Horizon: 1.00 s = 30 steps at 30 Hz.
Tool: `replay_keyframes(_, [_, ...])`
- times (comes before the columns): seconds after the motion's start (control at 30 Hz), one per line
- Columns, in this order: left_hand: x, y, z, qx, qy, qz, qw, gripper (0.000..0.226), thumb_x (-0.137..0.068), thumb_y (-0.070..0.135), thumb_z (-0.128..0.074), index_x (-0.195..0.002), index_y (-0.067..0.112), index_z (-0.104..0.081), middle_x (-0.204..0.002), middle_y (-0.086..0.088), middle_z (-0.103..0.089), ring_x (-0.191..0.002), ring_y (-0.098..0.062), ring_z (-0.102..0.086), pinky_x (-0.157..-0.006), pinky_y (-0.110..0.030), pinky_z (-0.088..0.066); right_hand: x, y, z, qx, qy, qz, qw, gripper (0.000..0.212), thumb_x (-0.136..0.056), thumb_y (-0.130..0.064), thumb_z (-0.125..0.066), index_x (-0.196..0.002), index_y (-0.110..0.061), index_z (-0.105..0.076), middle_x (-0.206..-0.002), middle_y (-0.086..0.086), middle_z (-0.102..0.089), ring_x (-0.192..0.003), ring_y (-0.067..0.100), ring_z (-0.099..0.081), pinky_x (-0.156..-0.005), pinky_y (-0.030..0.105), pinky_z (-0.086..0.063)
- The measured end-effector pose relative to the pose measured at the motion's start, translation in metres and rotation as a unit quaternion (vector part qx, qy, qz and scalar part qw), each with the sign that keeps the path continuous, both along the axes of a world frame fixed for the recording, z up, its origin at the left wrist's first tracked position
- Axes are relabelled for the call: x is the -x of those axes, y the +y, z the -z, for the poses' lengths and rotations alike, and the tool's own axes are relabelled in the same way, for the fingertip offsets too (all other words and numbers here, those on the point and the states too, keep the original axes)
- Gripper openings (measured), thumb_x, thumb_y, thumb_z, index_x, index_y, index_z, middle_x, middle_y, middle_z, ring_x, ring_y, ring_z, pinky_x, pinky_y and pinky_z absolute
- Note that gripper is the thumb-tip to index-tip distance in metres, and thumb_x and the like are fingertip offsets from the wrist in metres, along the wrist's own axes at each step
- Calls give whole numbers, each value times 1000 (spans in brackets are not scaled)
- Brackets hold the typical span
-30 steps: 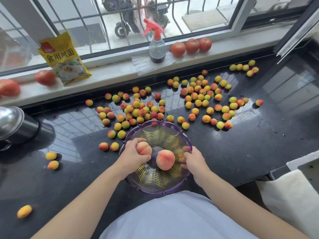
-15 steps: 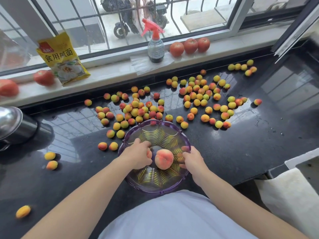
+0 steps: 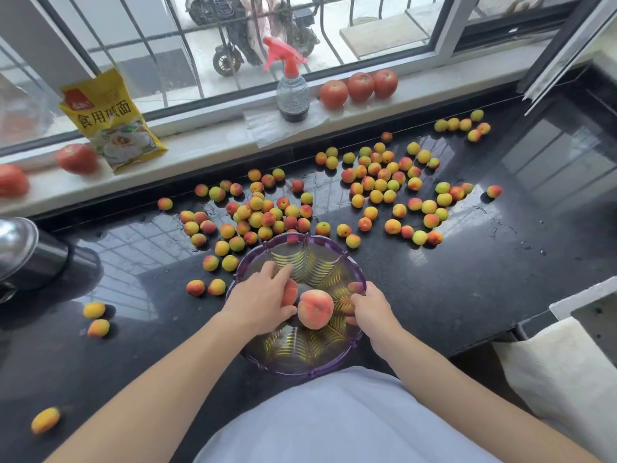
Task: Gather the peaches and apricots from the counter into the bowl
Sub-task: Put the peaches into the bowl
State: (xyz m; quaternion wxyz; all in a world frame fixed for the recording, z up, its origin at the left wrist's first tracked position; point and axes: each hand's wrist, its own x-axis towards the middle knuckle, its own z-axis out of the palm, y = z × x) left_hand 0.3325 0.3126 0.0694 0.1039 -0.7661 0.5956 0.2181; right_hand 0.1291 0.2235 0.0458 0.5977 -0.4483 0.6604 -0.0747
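Black polished counter (image 3: pixel 467 295), wet in patches, mirroring the barred window (image 3: pixel 233 45). Pale sill (image 3: pixel 200 152) behind it carries a yellow packet (image 3: pixel 110 121), a spray bottle (image 3: pixel 292 88) and tomatoes (image 3: pixel 359 86). Small apricots (image 3: pixel 377 185) lie scattered across the counter, thickest beyond the purple bowl (image 3: pixel 334 259) at the near edge. Inside the bowl: one peach (image 3: pixel 315 309) resting free, left hand (image 3: pixel 260 300) curled around a second peach (image 3: pixel 289 293). Right hand (image 3: pixel 370 307) pinches the bowl's rim.
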Motion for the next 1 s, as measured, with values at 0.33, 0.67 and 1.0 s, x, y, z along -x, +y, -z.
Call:
replay_keyframes(0.33, [59,-2,12,76,-29,175,981,70,-101,32,-67,-161,27,-32,-160,-11,-44,-147,-34,-41,-125,-51,-22,-2,1,-2,-7,18,-17,1000,18,-108,-17,-42,-116,-28,-54,-106,-1,-60,-100,21,-64,-86,41,-61])
replay_keyframes(0.67, [58,12,-1,127,60,18,990,78,-105,44,-62,-169,34,-19,-177,-8,-20,-164,-31,-11,-133,-48,-6,-2,3,-8,-9,19,-16,1000,18,-108,-19,-40,-116,-27,-55,-110,2,-60,-101,23,-64,-83,42,-62])
replay_keyframes(1.0, [27,170,-1,232,302,-574,725,26,-105,10,-61,-119,31,-66,-125,0,-68,-113,-23,-69,-102,-43,-54,-2,10,-21,-6,7,-12,1000,22,-109,-18,-41,-121,-29,-55,-112,3,-62,-98,27,-67,-79,50,-63])
